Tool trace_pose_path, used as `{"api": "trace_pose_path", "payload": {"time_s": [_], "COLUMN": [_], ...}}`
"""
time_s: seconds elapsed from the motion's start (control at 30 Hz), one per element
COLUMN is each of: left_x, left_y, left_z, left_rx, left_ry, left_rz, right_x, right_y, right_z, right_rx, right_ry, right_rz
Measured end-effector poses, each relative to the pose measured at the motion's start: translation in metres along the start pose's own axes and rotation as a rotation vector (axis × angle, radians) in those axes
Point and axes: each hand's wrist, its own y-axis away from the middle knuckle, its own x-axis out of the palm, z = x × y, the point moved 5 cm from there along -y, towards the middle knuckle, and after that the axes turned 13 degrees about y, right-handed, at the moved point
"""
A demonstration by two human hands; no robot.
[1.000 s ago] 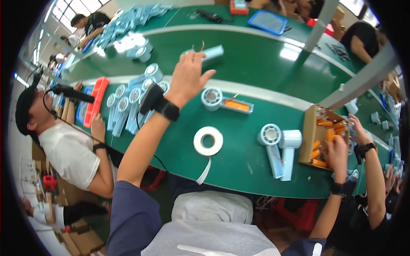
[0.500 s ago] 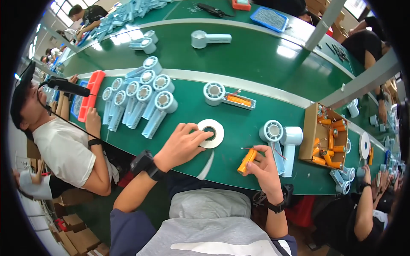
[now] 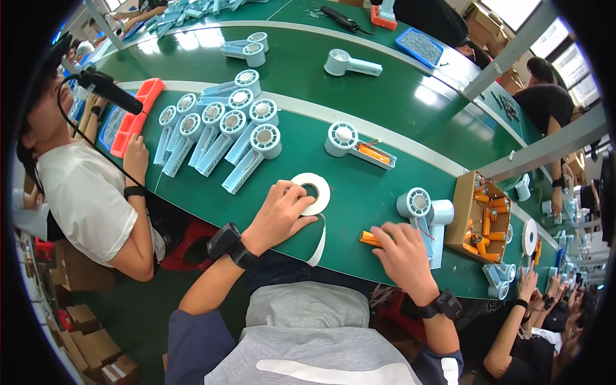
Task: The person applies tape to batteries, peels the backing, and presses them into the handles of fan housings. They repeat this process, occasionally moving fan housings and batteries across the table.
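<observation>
My left hand (image 3: 279, 215) grips the near left side of a roll of white tape (image 3: 323, 192) standing flat on the green table, fingertips at its core. A loose tape strip (image 3: 319, 245) hangs from the roll toward the table's near edge. My right hand (image 3: 405, 260) is closed around an orange cylindrical battery (image 3: 369, 239), whose left end sticks out past the fingers; the rest is hidden. Just beyond that hand, a light-blue handheld fan (image 3: 414, 203) and another fan housing (image 3: 441, 213) lie close together, thin wires showing near the first one's handle.
A cardboard box (image 3: 463, 215) of orange batteries stands at right. One open fan (image 3: 341, 138) with a battery in its handle lies ahead. Several fan housings (image 3: 232, 123) cluster at left, beside a red tray (image 3: 142, 114) and a seated co-worker (image 3: 90, 192). A metal post (image 3: 545, 146) rises at right.
The view has shifted slightly. My right hand has turned palm-down over the battery, which now points more sideways and is mostly covered. My left hand stays at the tape roll.
</observation>
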Motion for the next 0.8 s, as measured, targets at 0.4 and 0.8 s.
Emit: {"api": "trace_pose_path", "payload": {"time_s": [0.4,0.8], "left_x": [-0.027,-0.022], "left_y": [0.015,0.022], "left_z": [-0.043,-0.074], "left_rx": [0.306,0.418], "left_ry": [0.007,-0.299], "left_rz": [-0.007,0.005], "right_x": [0.020,0.047], "right_y": [-0.054,-0.041], "right_z": [-0.004,0.021], "right_rx": [0.313,0.920], "right_ry": [-0.989,-1.451], "right_rz": [0.445,-0.250]}}
